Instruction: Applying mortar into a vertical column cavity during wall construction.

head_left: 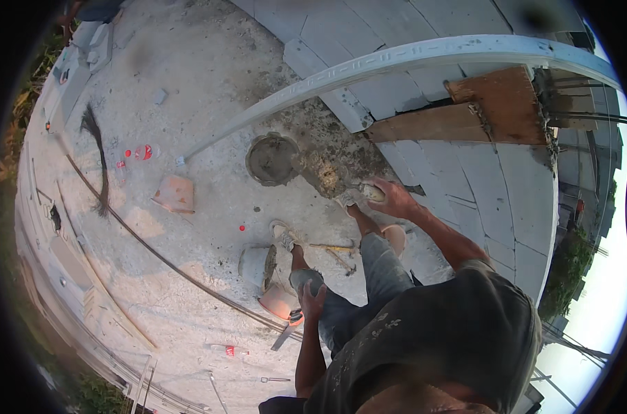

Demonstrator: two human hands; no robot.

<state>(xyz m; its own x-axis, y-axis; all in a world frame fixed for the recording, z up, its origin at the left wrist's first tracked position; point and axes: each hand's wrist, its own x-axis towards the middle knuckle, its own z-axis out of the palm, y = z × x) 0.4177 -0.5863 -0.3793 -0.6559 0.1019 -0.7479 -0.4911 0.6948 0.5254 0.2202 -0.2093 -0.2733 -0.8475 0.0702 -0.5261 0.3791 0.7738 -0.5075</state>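
My right hand (pixel 395 200) is closed round the pale handle of a trowel (pixel 373 194), held low in front of the block wall. Part of the trowel's blade is hard to make out. Close by on the floor lies a heap of wet mortar (pixel 320 172), and left of it sits a round tub (pixel 248 162) with grey mortar inside. My left hand (pixel 312 301) lies on my left knee, fingers stretched out and holding nothing. Near that hand are a saw (pixel 284 336) with an orange and black handle and an orange bucket (pixel 277 303).
A grey block wall (pixel 465 179) with brown boards (pixel 503 103) rises at right. A long pale beam (pixel 396 58) slants across in front of it. Around my feet are a whitish bucket (pixel 253 265) and a hammer (pixel 341 261). Further left lie a pinkish bucket (pixel 174 194) and a broom (pixel 99 165).
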